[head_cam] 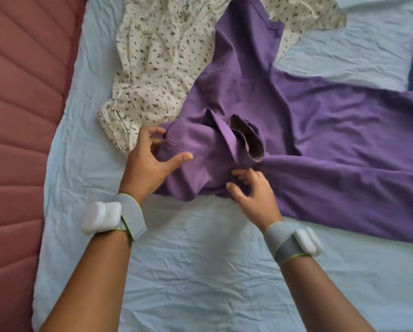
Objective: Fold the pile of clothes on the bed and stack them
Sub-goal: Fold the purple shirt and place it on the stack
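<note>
Fingers of the left hand (150, 159) curl into the near-left edge of a crumpled purple cotton garment (296, 140), thumb spread out on top; the right hand (251, 190) pinches its near hem; beyond the garment lies a cream floral-print cloth (157, 58); beneath it a pale blue wrinkled bedsheet (200, 271).

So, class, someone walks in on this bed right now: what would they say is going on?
A person is working on a purple garment spread on the pale blue bedsheet. The left hand pinches the cloth at its near left edge, and the right hand grips a bunch of it close by, below the collar. The garment is still rumpled, not yet folded. It lies partly over a cream floral garment, also unfolded. No finished stack is in view.
</note>
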Action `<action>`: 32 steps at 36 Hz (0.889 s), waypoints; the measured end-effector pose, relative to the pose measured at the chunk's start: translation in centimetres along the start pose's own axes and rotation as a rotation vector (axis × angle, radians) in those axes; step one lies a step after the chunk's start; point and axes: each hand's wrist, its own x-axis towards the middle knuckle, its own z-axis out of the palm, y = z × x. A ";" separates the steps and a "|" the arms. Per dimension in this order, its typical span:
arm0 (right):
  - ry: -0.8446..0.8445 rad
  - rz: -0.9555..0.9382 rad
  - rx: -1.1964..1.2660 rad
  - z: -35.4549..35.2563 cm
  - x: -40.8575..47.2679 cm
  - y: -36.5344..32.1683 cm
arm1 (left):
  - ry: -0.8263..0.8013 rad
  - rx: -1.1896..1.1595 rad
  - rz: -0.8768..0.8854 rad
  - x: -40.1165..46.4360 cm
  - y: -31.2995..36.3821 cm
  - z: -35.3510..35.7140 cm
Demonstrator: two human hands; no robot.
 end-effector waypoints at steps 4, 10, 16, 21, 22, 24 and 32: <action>0.009 0.007 0.068 1.1 -0.2 -0.5 | 0.155 0.253 -0.035 -3.2 -2.6 -0.2; 0.047 0.050 -0.025 2.3 -0.9 -0.5 | 0.261 0.259 -0.094 -5.6 -3.2 1.4; 0.088 0.015 -0.019 2.5 -1.1 -0.1 | 0.290 0.119 0.293 -3.8 2.1 2.4; 0.092 -0.021 0.049 1.8 -1.1 0.3 | 0.177 0.204 0.502 -2.5 2.7 1.7; 0.060 -0.024 0.026 1.8 -1.2 0.5 | 0.145 0.233 0.469 -2.4 1.7 1.3; 0.001 -0.027 -0.030 1.7 -1.3 0.8 | 0.124 0.290 0.329 -2.4 -0.8 0.4; 0.001 0.060 0.033 1.7 -0.5 -0.1 | 0.356 0.188 -0.028 -2.2 -4.3 -1.6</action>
